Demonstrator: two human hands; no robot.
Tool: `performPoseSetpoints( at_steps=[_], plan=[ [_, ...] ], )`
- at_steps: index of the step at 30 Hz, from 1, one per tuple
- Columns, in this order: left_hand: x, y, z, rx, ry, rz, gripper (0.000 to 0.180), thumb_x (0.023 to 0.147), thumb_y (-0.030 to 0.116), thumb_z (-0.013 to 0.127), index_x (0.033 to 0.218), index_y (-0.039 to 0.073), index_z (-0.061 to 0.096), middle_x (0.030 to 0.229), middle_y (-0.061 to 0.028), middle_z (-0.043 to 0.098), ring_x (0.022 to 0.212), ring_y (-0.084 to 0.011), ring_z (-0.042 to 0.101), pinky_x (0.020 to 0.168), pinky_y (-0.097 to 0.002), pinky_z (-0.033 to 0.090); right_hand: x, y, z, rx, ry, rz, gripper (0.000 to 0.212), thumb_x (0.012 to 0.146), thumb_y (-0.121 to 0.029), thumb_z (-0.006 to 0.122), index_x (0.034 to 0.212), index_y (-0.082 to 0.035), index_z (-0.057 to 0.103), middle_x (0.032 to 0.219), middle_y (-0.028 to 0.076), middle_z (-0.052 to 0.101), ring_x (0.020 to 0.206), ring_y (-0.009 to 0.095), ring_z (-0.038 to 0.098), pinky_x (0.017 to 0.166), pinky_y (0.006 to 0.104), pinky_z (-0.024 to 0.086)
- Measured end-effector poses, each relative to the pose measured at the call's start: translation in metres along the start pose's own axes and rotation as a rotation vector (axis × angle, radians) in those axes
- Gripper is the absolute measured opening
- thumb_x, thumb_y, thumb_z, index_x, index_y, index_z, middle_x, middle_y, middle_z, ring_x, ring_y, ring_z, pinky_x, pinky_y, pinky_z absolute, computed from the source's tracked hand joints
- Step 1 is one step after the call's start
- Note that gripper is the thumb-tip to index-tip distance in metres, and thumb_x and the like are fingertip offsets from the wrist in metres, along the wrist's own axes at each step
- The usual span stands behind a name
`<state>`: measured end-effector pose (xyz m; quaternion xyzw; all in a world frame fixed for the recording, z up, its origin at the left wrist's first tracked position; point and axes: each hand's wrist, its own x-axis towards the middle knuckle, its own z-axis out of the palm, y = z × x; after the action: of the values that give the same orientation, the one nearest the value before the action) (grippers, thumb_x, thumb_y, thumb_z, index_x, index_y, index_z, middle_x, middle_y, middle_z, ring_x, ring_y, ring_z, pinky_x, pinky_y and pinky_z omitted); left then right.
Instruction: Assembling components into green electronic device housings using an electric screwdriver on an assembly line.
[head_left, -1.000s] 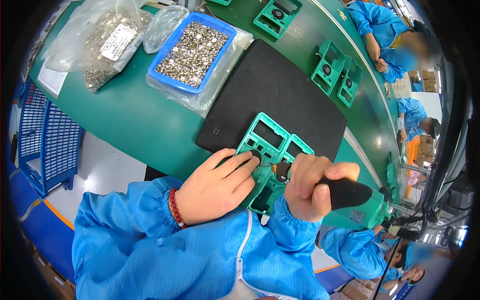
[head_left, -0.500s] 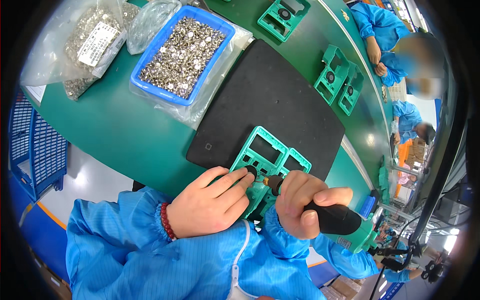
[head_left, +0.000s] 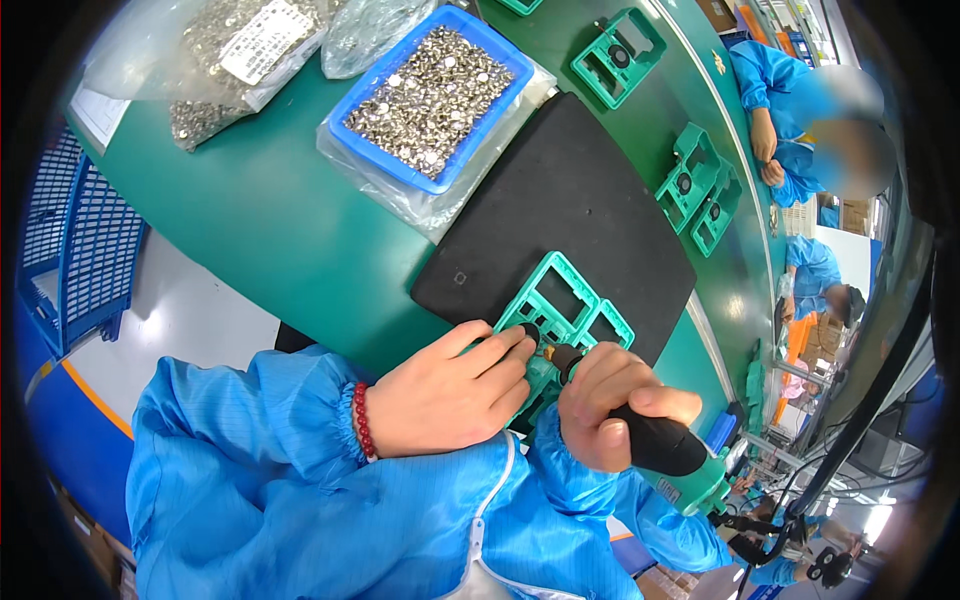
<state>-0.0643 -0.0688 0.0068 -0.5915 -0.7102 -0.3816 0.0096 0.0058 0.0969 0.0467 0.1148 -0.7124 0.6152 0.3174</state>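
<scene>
My right hand (head_left: 622, 405) is wrapped round the black grip of a green electric screwdriver (head_left: 672, 450). The driver's tip points down-left at a teal-green plastic housing (head_left: 577, 322), close to my left fingertips. My left hand (head_left: 455, 390), with red beads at its wrist, lies over the housing's near left side. Its fingertips hold it beside a small round black part (head_left: 530, 330). The housing has frame-like openings and sits at the near edge of a black mat (head_left: 565, 205). My hands hide its lower part, and I cannot make out a screw under the tip.
A blue tray (head_left: 385, 163) of small silver screws (head_left: 435, 95) stands beyond the mat, next to a clear bag of screws (head_left: 215, 80). More green housings (head_left: 620, 55) lie across the table. A blue crate (head_left: 95, 240) is at left. Co-workers (head_left: 775, 95) sit opposite.
The view has shifted, so the tray, mat and bag appear farther right. My left hand and the screwdriver stay at the housing in nearly the same pose.
</scene>
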Motion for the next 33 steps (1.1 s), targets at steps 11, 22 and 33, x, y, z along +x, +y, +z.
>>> performPoseSetpoints(
  at_steps=[11, 22, 33],
  plan=[
    [0.002, -0.007, -0.027, -0.332, 0.138, -0.151, 0.011, 0.078, 0.005, 0.070, 0.086, 0.003, 0.062, 0.105, -0.0128, 0.068, 0.094, -0.0249, 0.066, 0.079, -0.0357, 0.049, 0.014, -0.031, -0.012, -0.057, 0.319, -0.032, 0.030, 0.095, -0.021, 0.065, 0.116, -0.008, 0.046, 0.061, 0.003, 0.053, 0.050, 0.013, 0.045, 0.049, 0.0294, 0.037],
    [-0.002, 0.004, -0.036, -0.874, -0.073, -0.559, 0.006, 0.097, 0.005, 0.058, 0.097, 0.000, 0.060, 0.086, -0.0024, 0.062, 0.071, -0.0048, 0.055, 0.063, -0.0228, 0.045, 0.005, -0.024, 0.001, 0.189, 0.286, 0.149, 0.034, 0.092, -0.015, 0.070, 0.111, -0.006, 0.042, 0.066, 0.005, 0.053, 0.053, 0.015, 0.047, 0.051, 0.0330, 0.041],
    [-0.006, -0.003, -0.028, -1.497, -0.053, -0.806, 0.014, 0.099, 0.006, 0.044, 0.101, 0.001, 0.056, 0.088, -0.0050, 0.061, 0.063, -0.0032, 0.043, 0.053, -0.0196, 0.035, -0.001, -0.003, 0.004, 0.054, 0.268, 0.195, 0.025, 0.096, -0.020, 0.062, 0.109, -0.007, 0.045, 0.060, 0.001, 0.044, 0.048, 0.011, 0.038, 0.049, 0.0306, 0.035]
  ],
)
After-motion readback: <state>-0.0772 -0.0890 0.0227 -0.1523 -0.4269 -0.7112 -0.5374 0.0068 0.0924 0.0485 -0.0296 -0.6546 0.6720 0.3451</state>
